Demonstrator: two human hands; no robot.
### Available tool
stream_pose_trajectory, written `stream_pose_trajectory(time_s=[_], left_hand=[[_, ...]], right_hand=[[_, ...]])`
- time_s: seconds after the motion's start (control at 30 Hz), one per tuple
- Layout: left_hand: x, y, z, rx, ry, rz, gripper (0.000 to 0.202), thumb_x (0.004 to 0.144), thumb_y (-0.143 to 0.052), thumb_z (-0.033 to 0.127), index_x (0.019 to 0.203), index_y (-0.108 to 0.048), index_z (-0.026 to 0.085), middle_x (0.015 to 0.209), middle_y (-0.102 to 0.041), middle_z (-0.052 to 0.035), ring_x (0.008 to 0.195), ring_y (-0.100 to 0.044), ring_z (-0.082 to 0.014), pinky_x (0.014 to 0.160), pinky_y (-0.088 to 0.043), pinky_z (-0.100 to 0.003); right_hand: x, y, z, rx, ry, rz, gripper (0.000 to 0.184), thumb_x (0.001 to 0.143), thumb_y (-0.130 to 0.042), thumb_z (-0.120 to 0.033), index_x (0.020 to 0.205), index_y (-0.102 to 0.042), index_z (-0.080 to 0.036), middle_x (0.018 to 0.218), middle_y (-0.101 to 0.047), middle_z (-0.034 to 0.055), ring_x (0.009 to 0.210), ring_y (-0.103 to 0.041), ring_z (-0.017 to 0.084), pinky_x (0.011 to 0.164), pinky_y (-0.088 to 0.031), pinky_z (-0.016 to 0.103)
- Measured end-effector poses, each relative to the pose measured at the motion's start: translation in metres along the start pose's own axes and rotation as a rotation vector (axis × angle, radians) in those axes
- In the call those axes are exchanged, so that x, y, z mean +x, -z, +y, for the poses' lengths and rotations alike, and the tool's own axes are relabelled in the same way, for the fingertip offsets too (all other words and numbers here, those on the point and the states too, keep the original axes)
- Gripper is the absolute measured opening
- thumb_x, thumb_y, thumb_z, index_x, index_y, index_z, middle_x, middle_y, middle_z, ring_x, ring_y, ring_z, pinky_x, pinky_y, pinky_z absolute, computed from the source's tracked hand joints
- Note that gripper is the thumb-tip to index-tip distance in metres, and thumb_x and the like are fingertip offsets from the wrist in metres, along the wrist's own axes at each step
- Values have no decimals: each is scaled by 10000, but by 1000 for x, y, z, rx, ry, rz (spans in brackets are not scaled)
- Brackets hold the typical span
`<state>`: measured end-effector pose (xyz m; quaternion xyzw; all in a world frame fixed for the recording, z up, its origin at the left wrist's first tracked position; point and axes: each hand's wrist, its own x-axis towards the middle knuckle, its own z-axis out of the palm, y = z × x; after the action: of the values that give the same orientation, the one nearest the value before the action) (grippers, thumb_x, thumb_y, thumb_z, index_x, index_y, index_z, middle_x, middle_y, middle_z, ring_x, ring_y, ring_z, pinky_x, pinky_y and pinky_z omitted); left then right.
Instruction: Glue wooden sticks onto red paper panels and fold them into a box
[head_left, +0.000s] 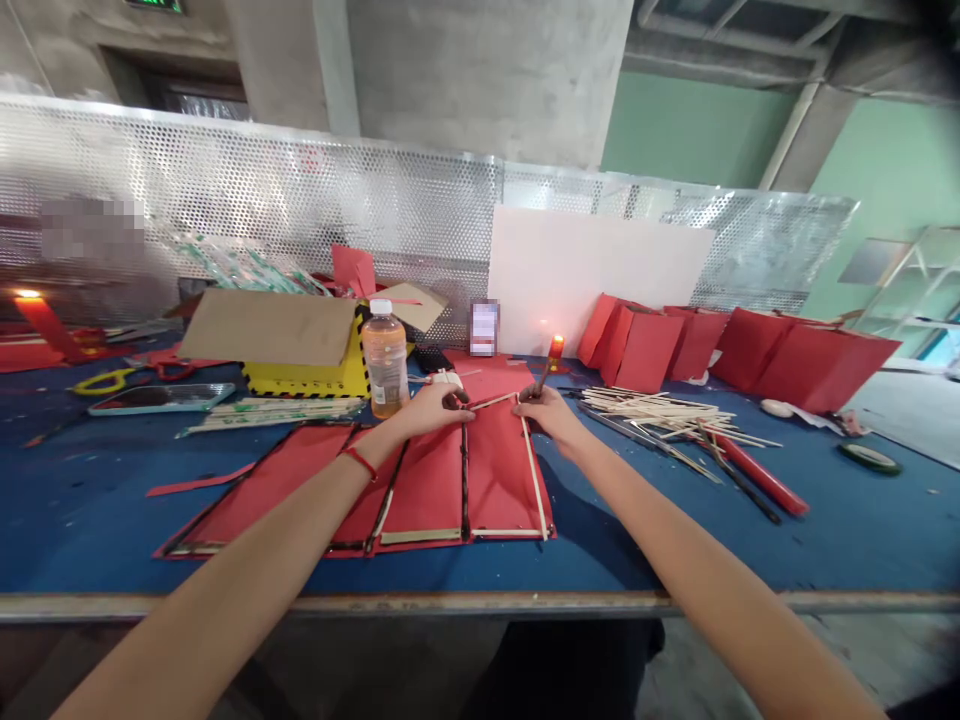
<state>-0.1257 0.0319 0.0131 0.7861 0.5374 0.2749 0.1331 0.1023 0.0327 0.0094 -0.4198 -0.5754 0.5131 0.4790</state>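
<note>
On the table (75, 540), the paper (495, 470) lay flat before you, edged with thin strips, its near side close to the table's lip. At its far edge your left hand (435, 410) pinched one end of a loose stick (491, 402) with closed fingers. Your right hand (551, 412), at the stick's other end, was clenched round a dark tool (541, 380). The stick sat slightly askew, so a small nudge could have set it crooked. The bottle (385, 365) stood just beside your left hand, easy to knock. Just beyond your right knuckles the candle (556, 350) burned, and a lifted paper corner or drifting wrist could have met the flame.
</note>
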Motion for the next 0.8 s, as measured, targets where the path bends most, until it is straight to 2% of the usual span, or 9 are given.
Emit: stream_pose_trajectory(time_s=[0.13,0.4,0.5,0.6,0.7,0.8], left_hand=[[2,-3,-6,-86,3,-31,386,706,-686,459,940,-679,152,860,-702,-55,833,-651,-214,733,-516,-304],[4,-6,-15,-174,-12,-60,376,718,-685,410,984,-662,146,863,-718,-62,838,-676,-212,791,-539,-329],[4,-8,-14,-192,0,-91,362,710,-685,373,991,-647,147,871,-724,-64,830,-680,-208,784,-540,-329],[3,-10,-13,-184,8,-114,377,693,-693,366,997,-636,151,886,-723,-66,846,-680,-209,784,-538,-325],[3,-11,-14,-138,-27,-111,410,662,-716,381,992,-640,149,944,-718,-78,889,-672,-218,807,-532,-328],[2,-10,-15,-84,-62,-118,442,654,-721,403,1008,-649,148,1031,-707,-89,946,-658,-229,841,-519,-326]], right_hand=[[-1,2,-2,50,19,67,275,496,-693,-216,676,-485,-213,588,-531,-75,515,-478,85,467,-403,210],[3,5,4,-42,4,51,257,530,-699,-234,704,-511,-209,564,-523,-76,497,-471,94,501,-380,233],[9,8,11,-174,49,53,264,569,-714,-261,680,-479,-212,574,-527,-63,531,-489,112,538,-378,248],[13,15,16,-476,149,125,313,665,-713,-385,669,-441,-228,600,-541,-33,602,-523,157,576,-369,272],[13,24,17,-699,238,210,297,825,-567,-506,760,-449,-241,670,-594,5,668,-562,197,609,-361,291],[13,33,10,-683,258,327,294,938,-350,-530,924,-442,-251,701,-632,19,674,-594,220,626,-376,307]])
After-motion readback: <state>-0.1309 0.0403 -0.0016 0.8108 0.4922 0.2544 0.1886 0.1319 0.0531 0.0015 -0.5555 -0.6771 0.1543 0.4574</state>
